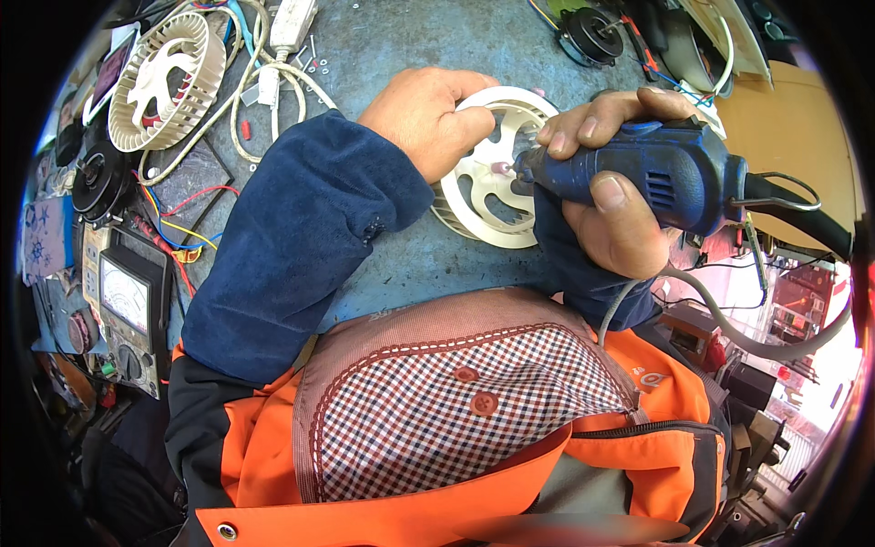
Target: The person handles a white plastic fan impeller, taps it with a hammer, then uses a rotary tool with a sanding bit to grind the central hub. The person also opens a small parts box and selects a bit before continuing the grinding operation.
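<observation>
On the blue workbench (383, 264), my left hand (415, 118) grips the upper left rim of a white plastic fan wheel (510, 239). The wheel has curved openings around its hub and vanes at its side. My right hand (620, 228) is wrapped round a blue rotary tool (674, 178), held level with its nose to the left. A small pinkish tip (500, 168) shows at the tool's nose, over the wheel's hub. Whether it touches the plastic I cannot tell. The tool and my right hand hide the wheel's right side.
Another white fan wheel (169, 82) lies at far left, beside a pale cord (260, 55) and loose screws. Below it are a black motor (100, 180) with coloured wires and a needle multimeter (128, 301). A second motor (591, 38) sits at the back right. The tool's grey cable (747, 342) loops at right.
</observation>
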`<state>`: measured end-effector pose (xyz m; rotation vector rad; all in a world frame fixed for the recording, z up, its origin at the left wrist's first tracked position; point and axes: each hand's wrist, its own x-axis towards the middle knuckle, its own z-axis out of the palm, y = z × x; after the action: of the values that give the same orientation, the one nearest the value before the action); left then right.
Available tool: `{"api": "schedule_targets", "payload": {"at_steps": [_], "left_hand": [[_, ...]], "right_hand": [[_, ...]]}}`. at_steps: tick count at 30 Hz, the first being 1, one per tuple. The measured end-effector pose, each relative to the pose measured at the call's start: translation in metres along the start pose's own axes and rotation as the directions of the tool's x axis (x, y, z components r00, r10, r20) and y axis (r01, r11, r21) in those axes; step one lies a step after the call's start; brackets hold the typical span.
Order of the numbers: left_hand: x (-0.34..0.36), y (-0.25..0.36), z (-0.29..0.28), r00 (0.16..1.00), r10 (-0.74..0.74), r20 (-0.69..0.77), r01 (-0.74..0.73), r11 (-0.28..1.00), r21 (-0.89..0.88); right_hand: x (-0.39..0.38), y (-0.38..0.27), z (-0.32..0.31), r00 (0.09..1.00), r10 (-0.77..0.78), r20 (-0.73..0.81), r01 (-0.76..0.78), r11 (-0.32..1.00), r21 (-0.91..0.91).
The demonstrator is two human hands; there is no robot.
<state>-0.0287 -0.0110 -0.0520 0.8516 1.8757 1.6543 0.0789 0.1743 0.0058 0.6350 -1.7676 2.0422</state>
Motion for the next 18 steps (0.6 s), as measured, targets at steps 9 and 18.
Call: {"api": "schedule_targets", "payload": {"at_steps": [9, 18], "left_hand": [[0.0002, -0.0021, 0.0015, 1.000, -0.005, -0.011, 0.005, 1.000, -0.030], [0.0002, -0.0021, 0.0012, 1.000, -0.004, 0.002, 0.004, 0.999, -0.036]], "right_hand": [[0.0007, -0.0024, 0.0039, 0.999, -0.005, -0.043, 0.004, 1.000, -0.029], [0.0006, -0.0007, 0.0019, 0.999, -0.018, -0.028, 0.017, 0.999, -0.042]]}}
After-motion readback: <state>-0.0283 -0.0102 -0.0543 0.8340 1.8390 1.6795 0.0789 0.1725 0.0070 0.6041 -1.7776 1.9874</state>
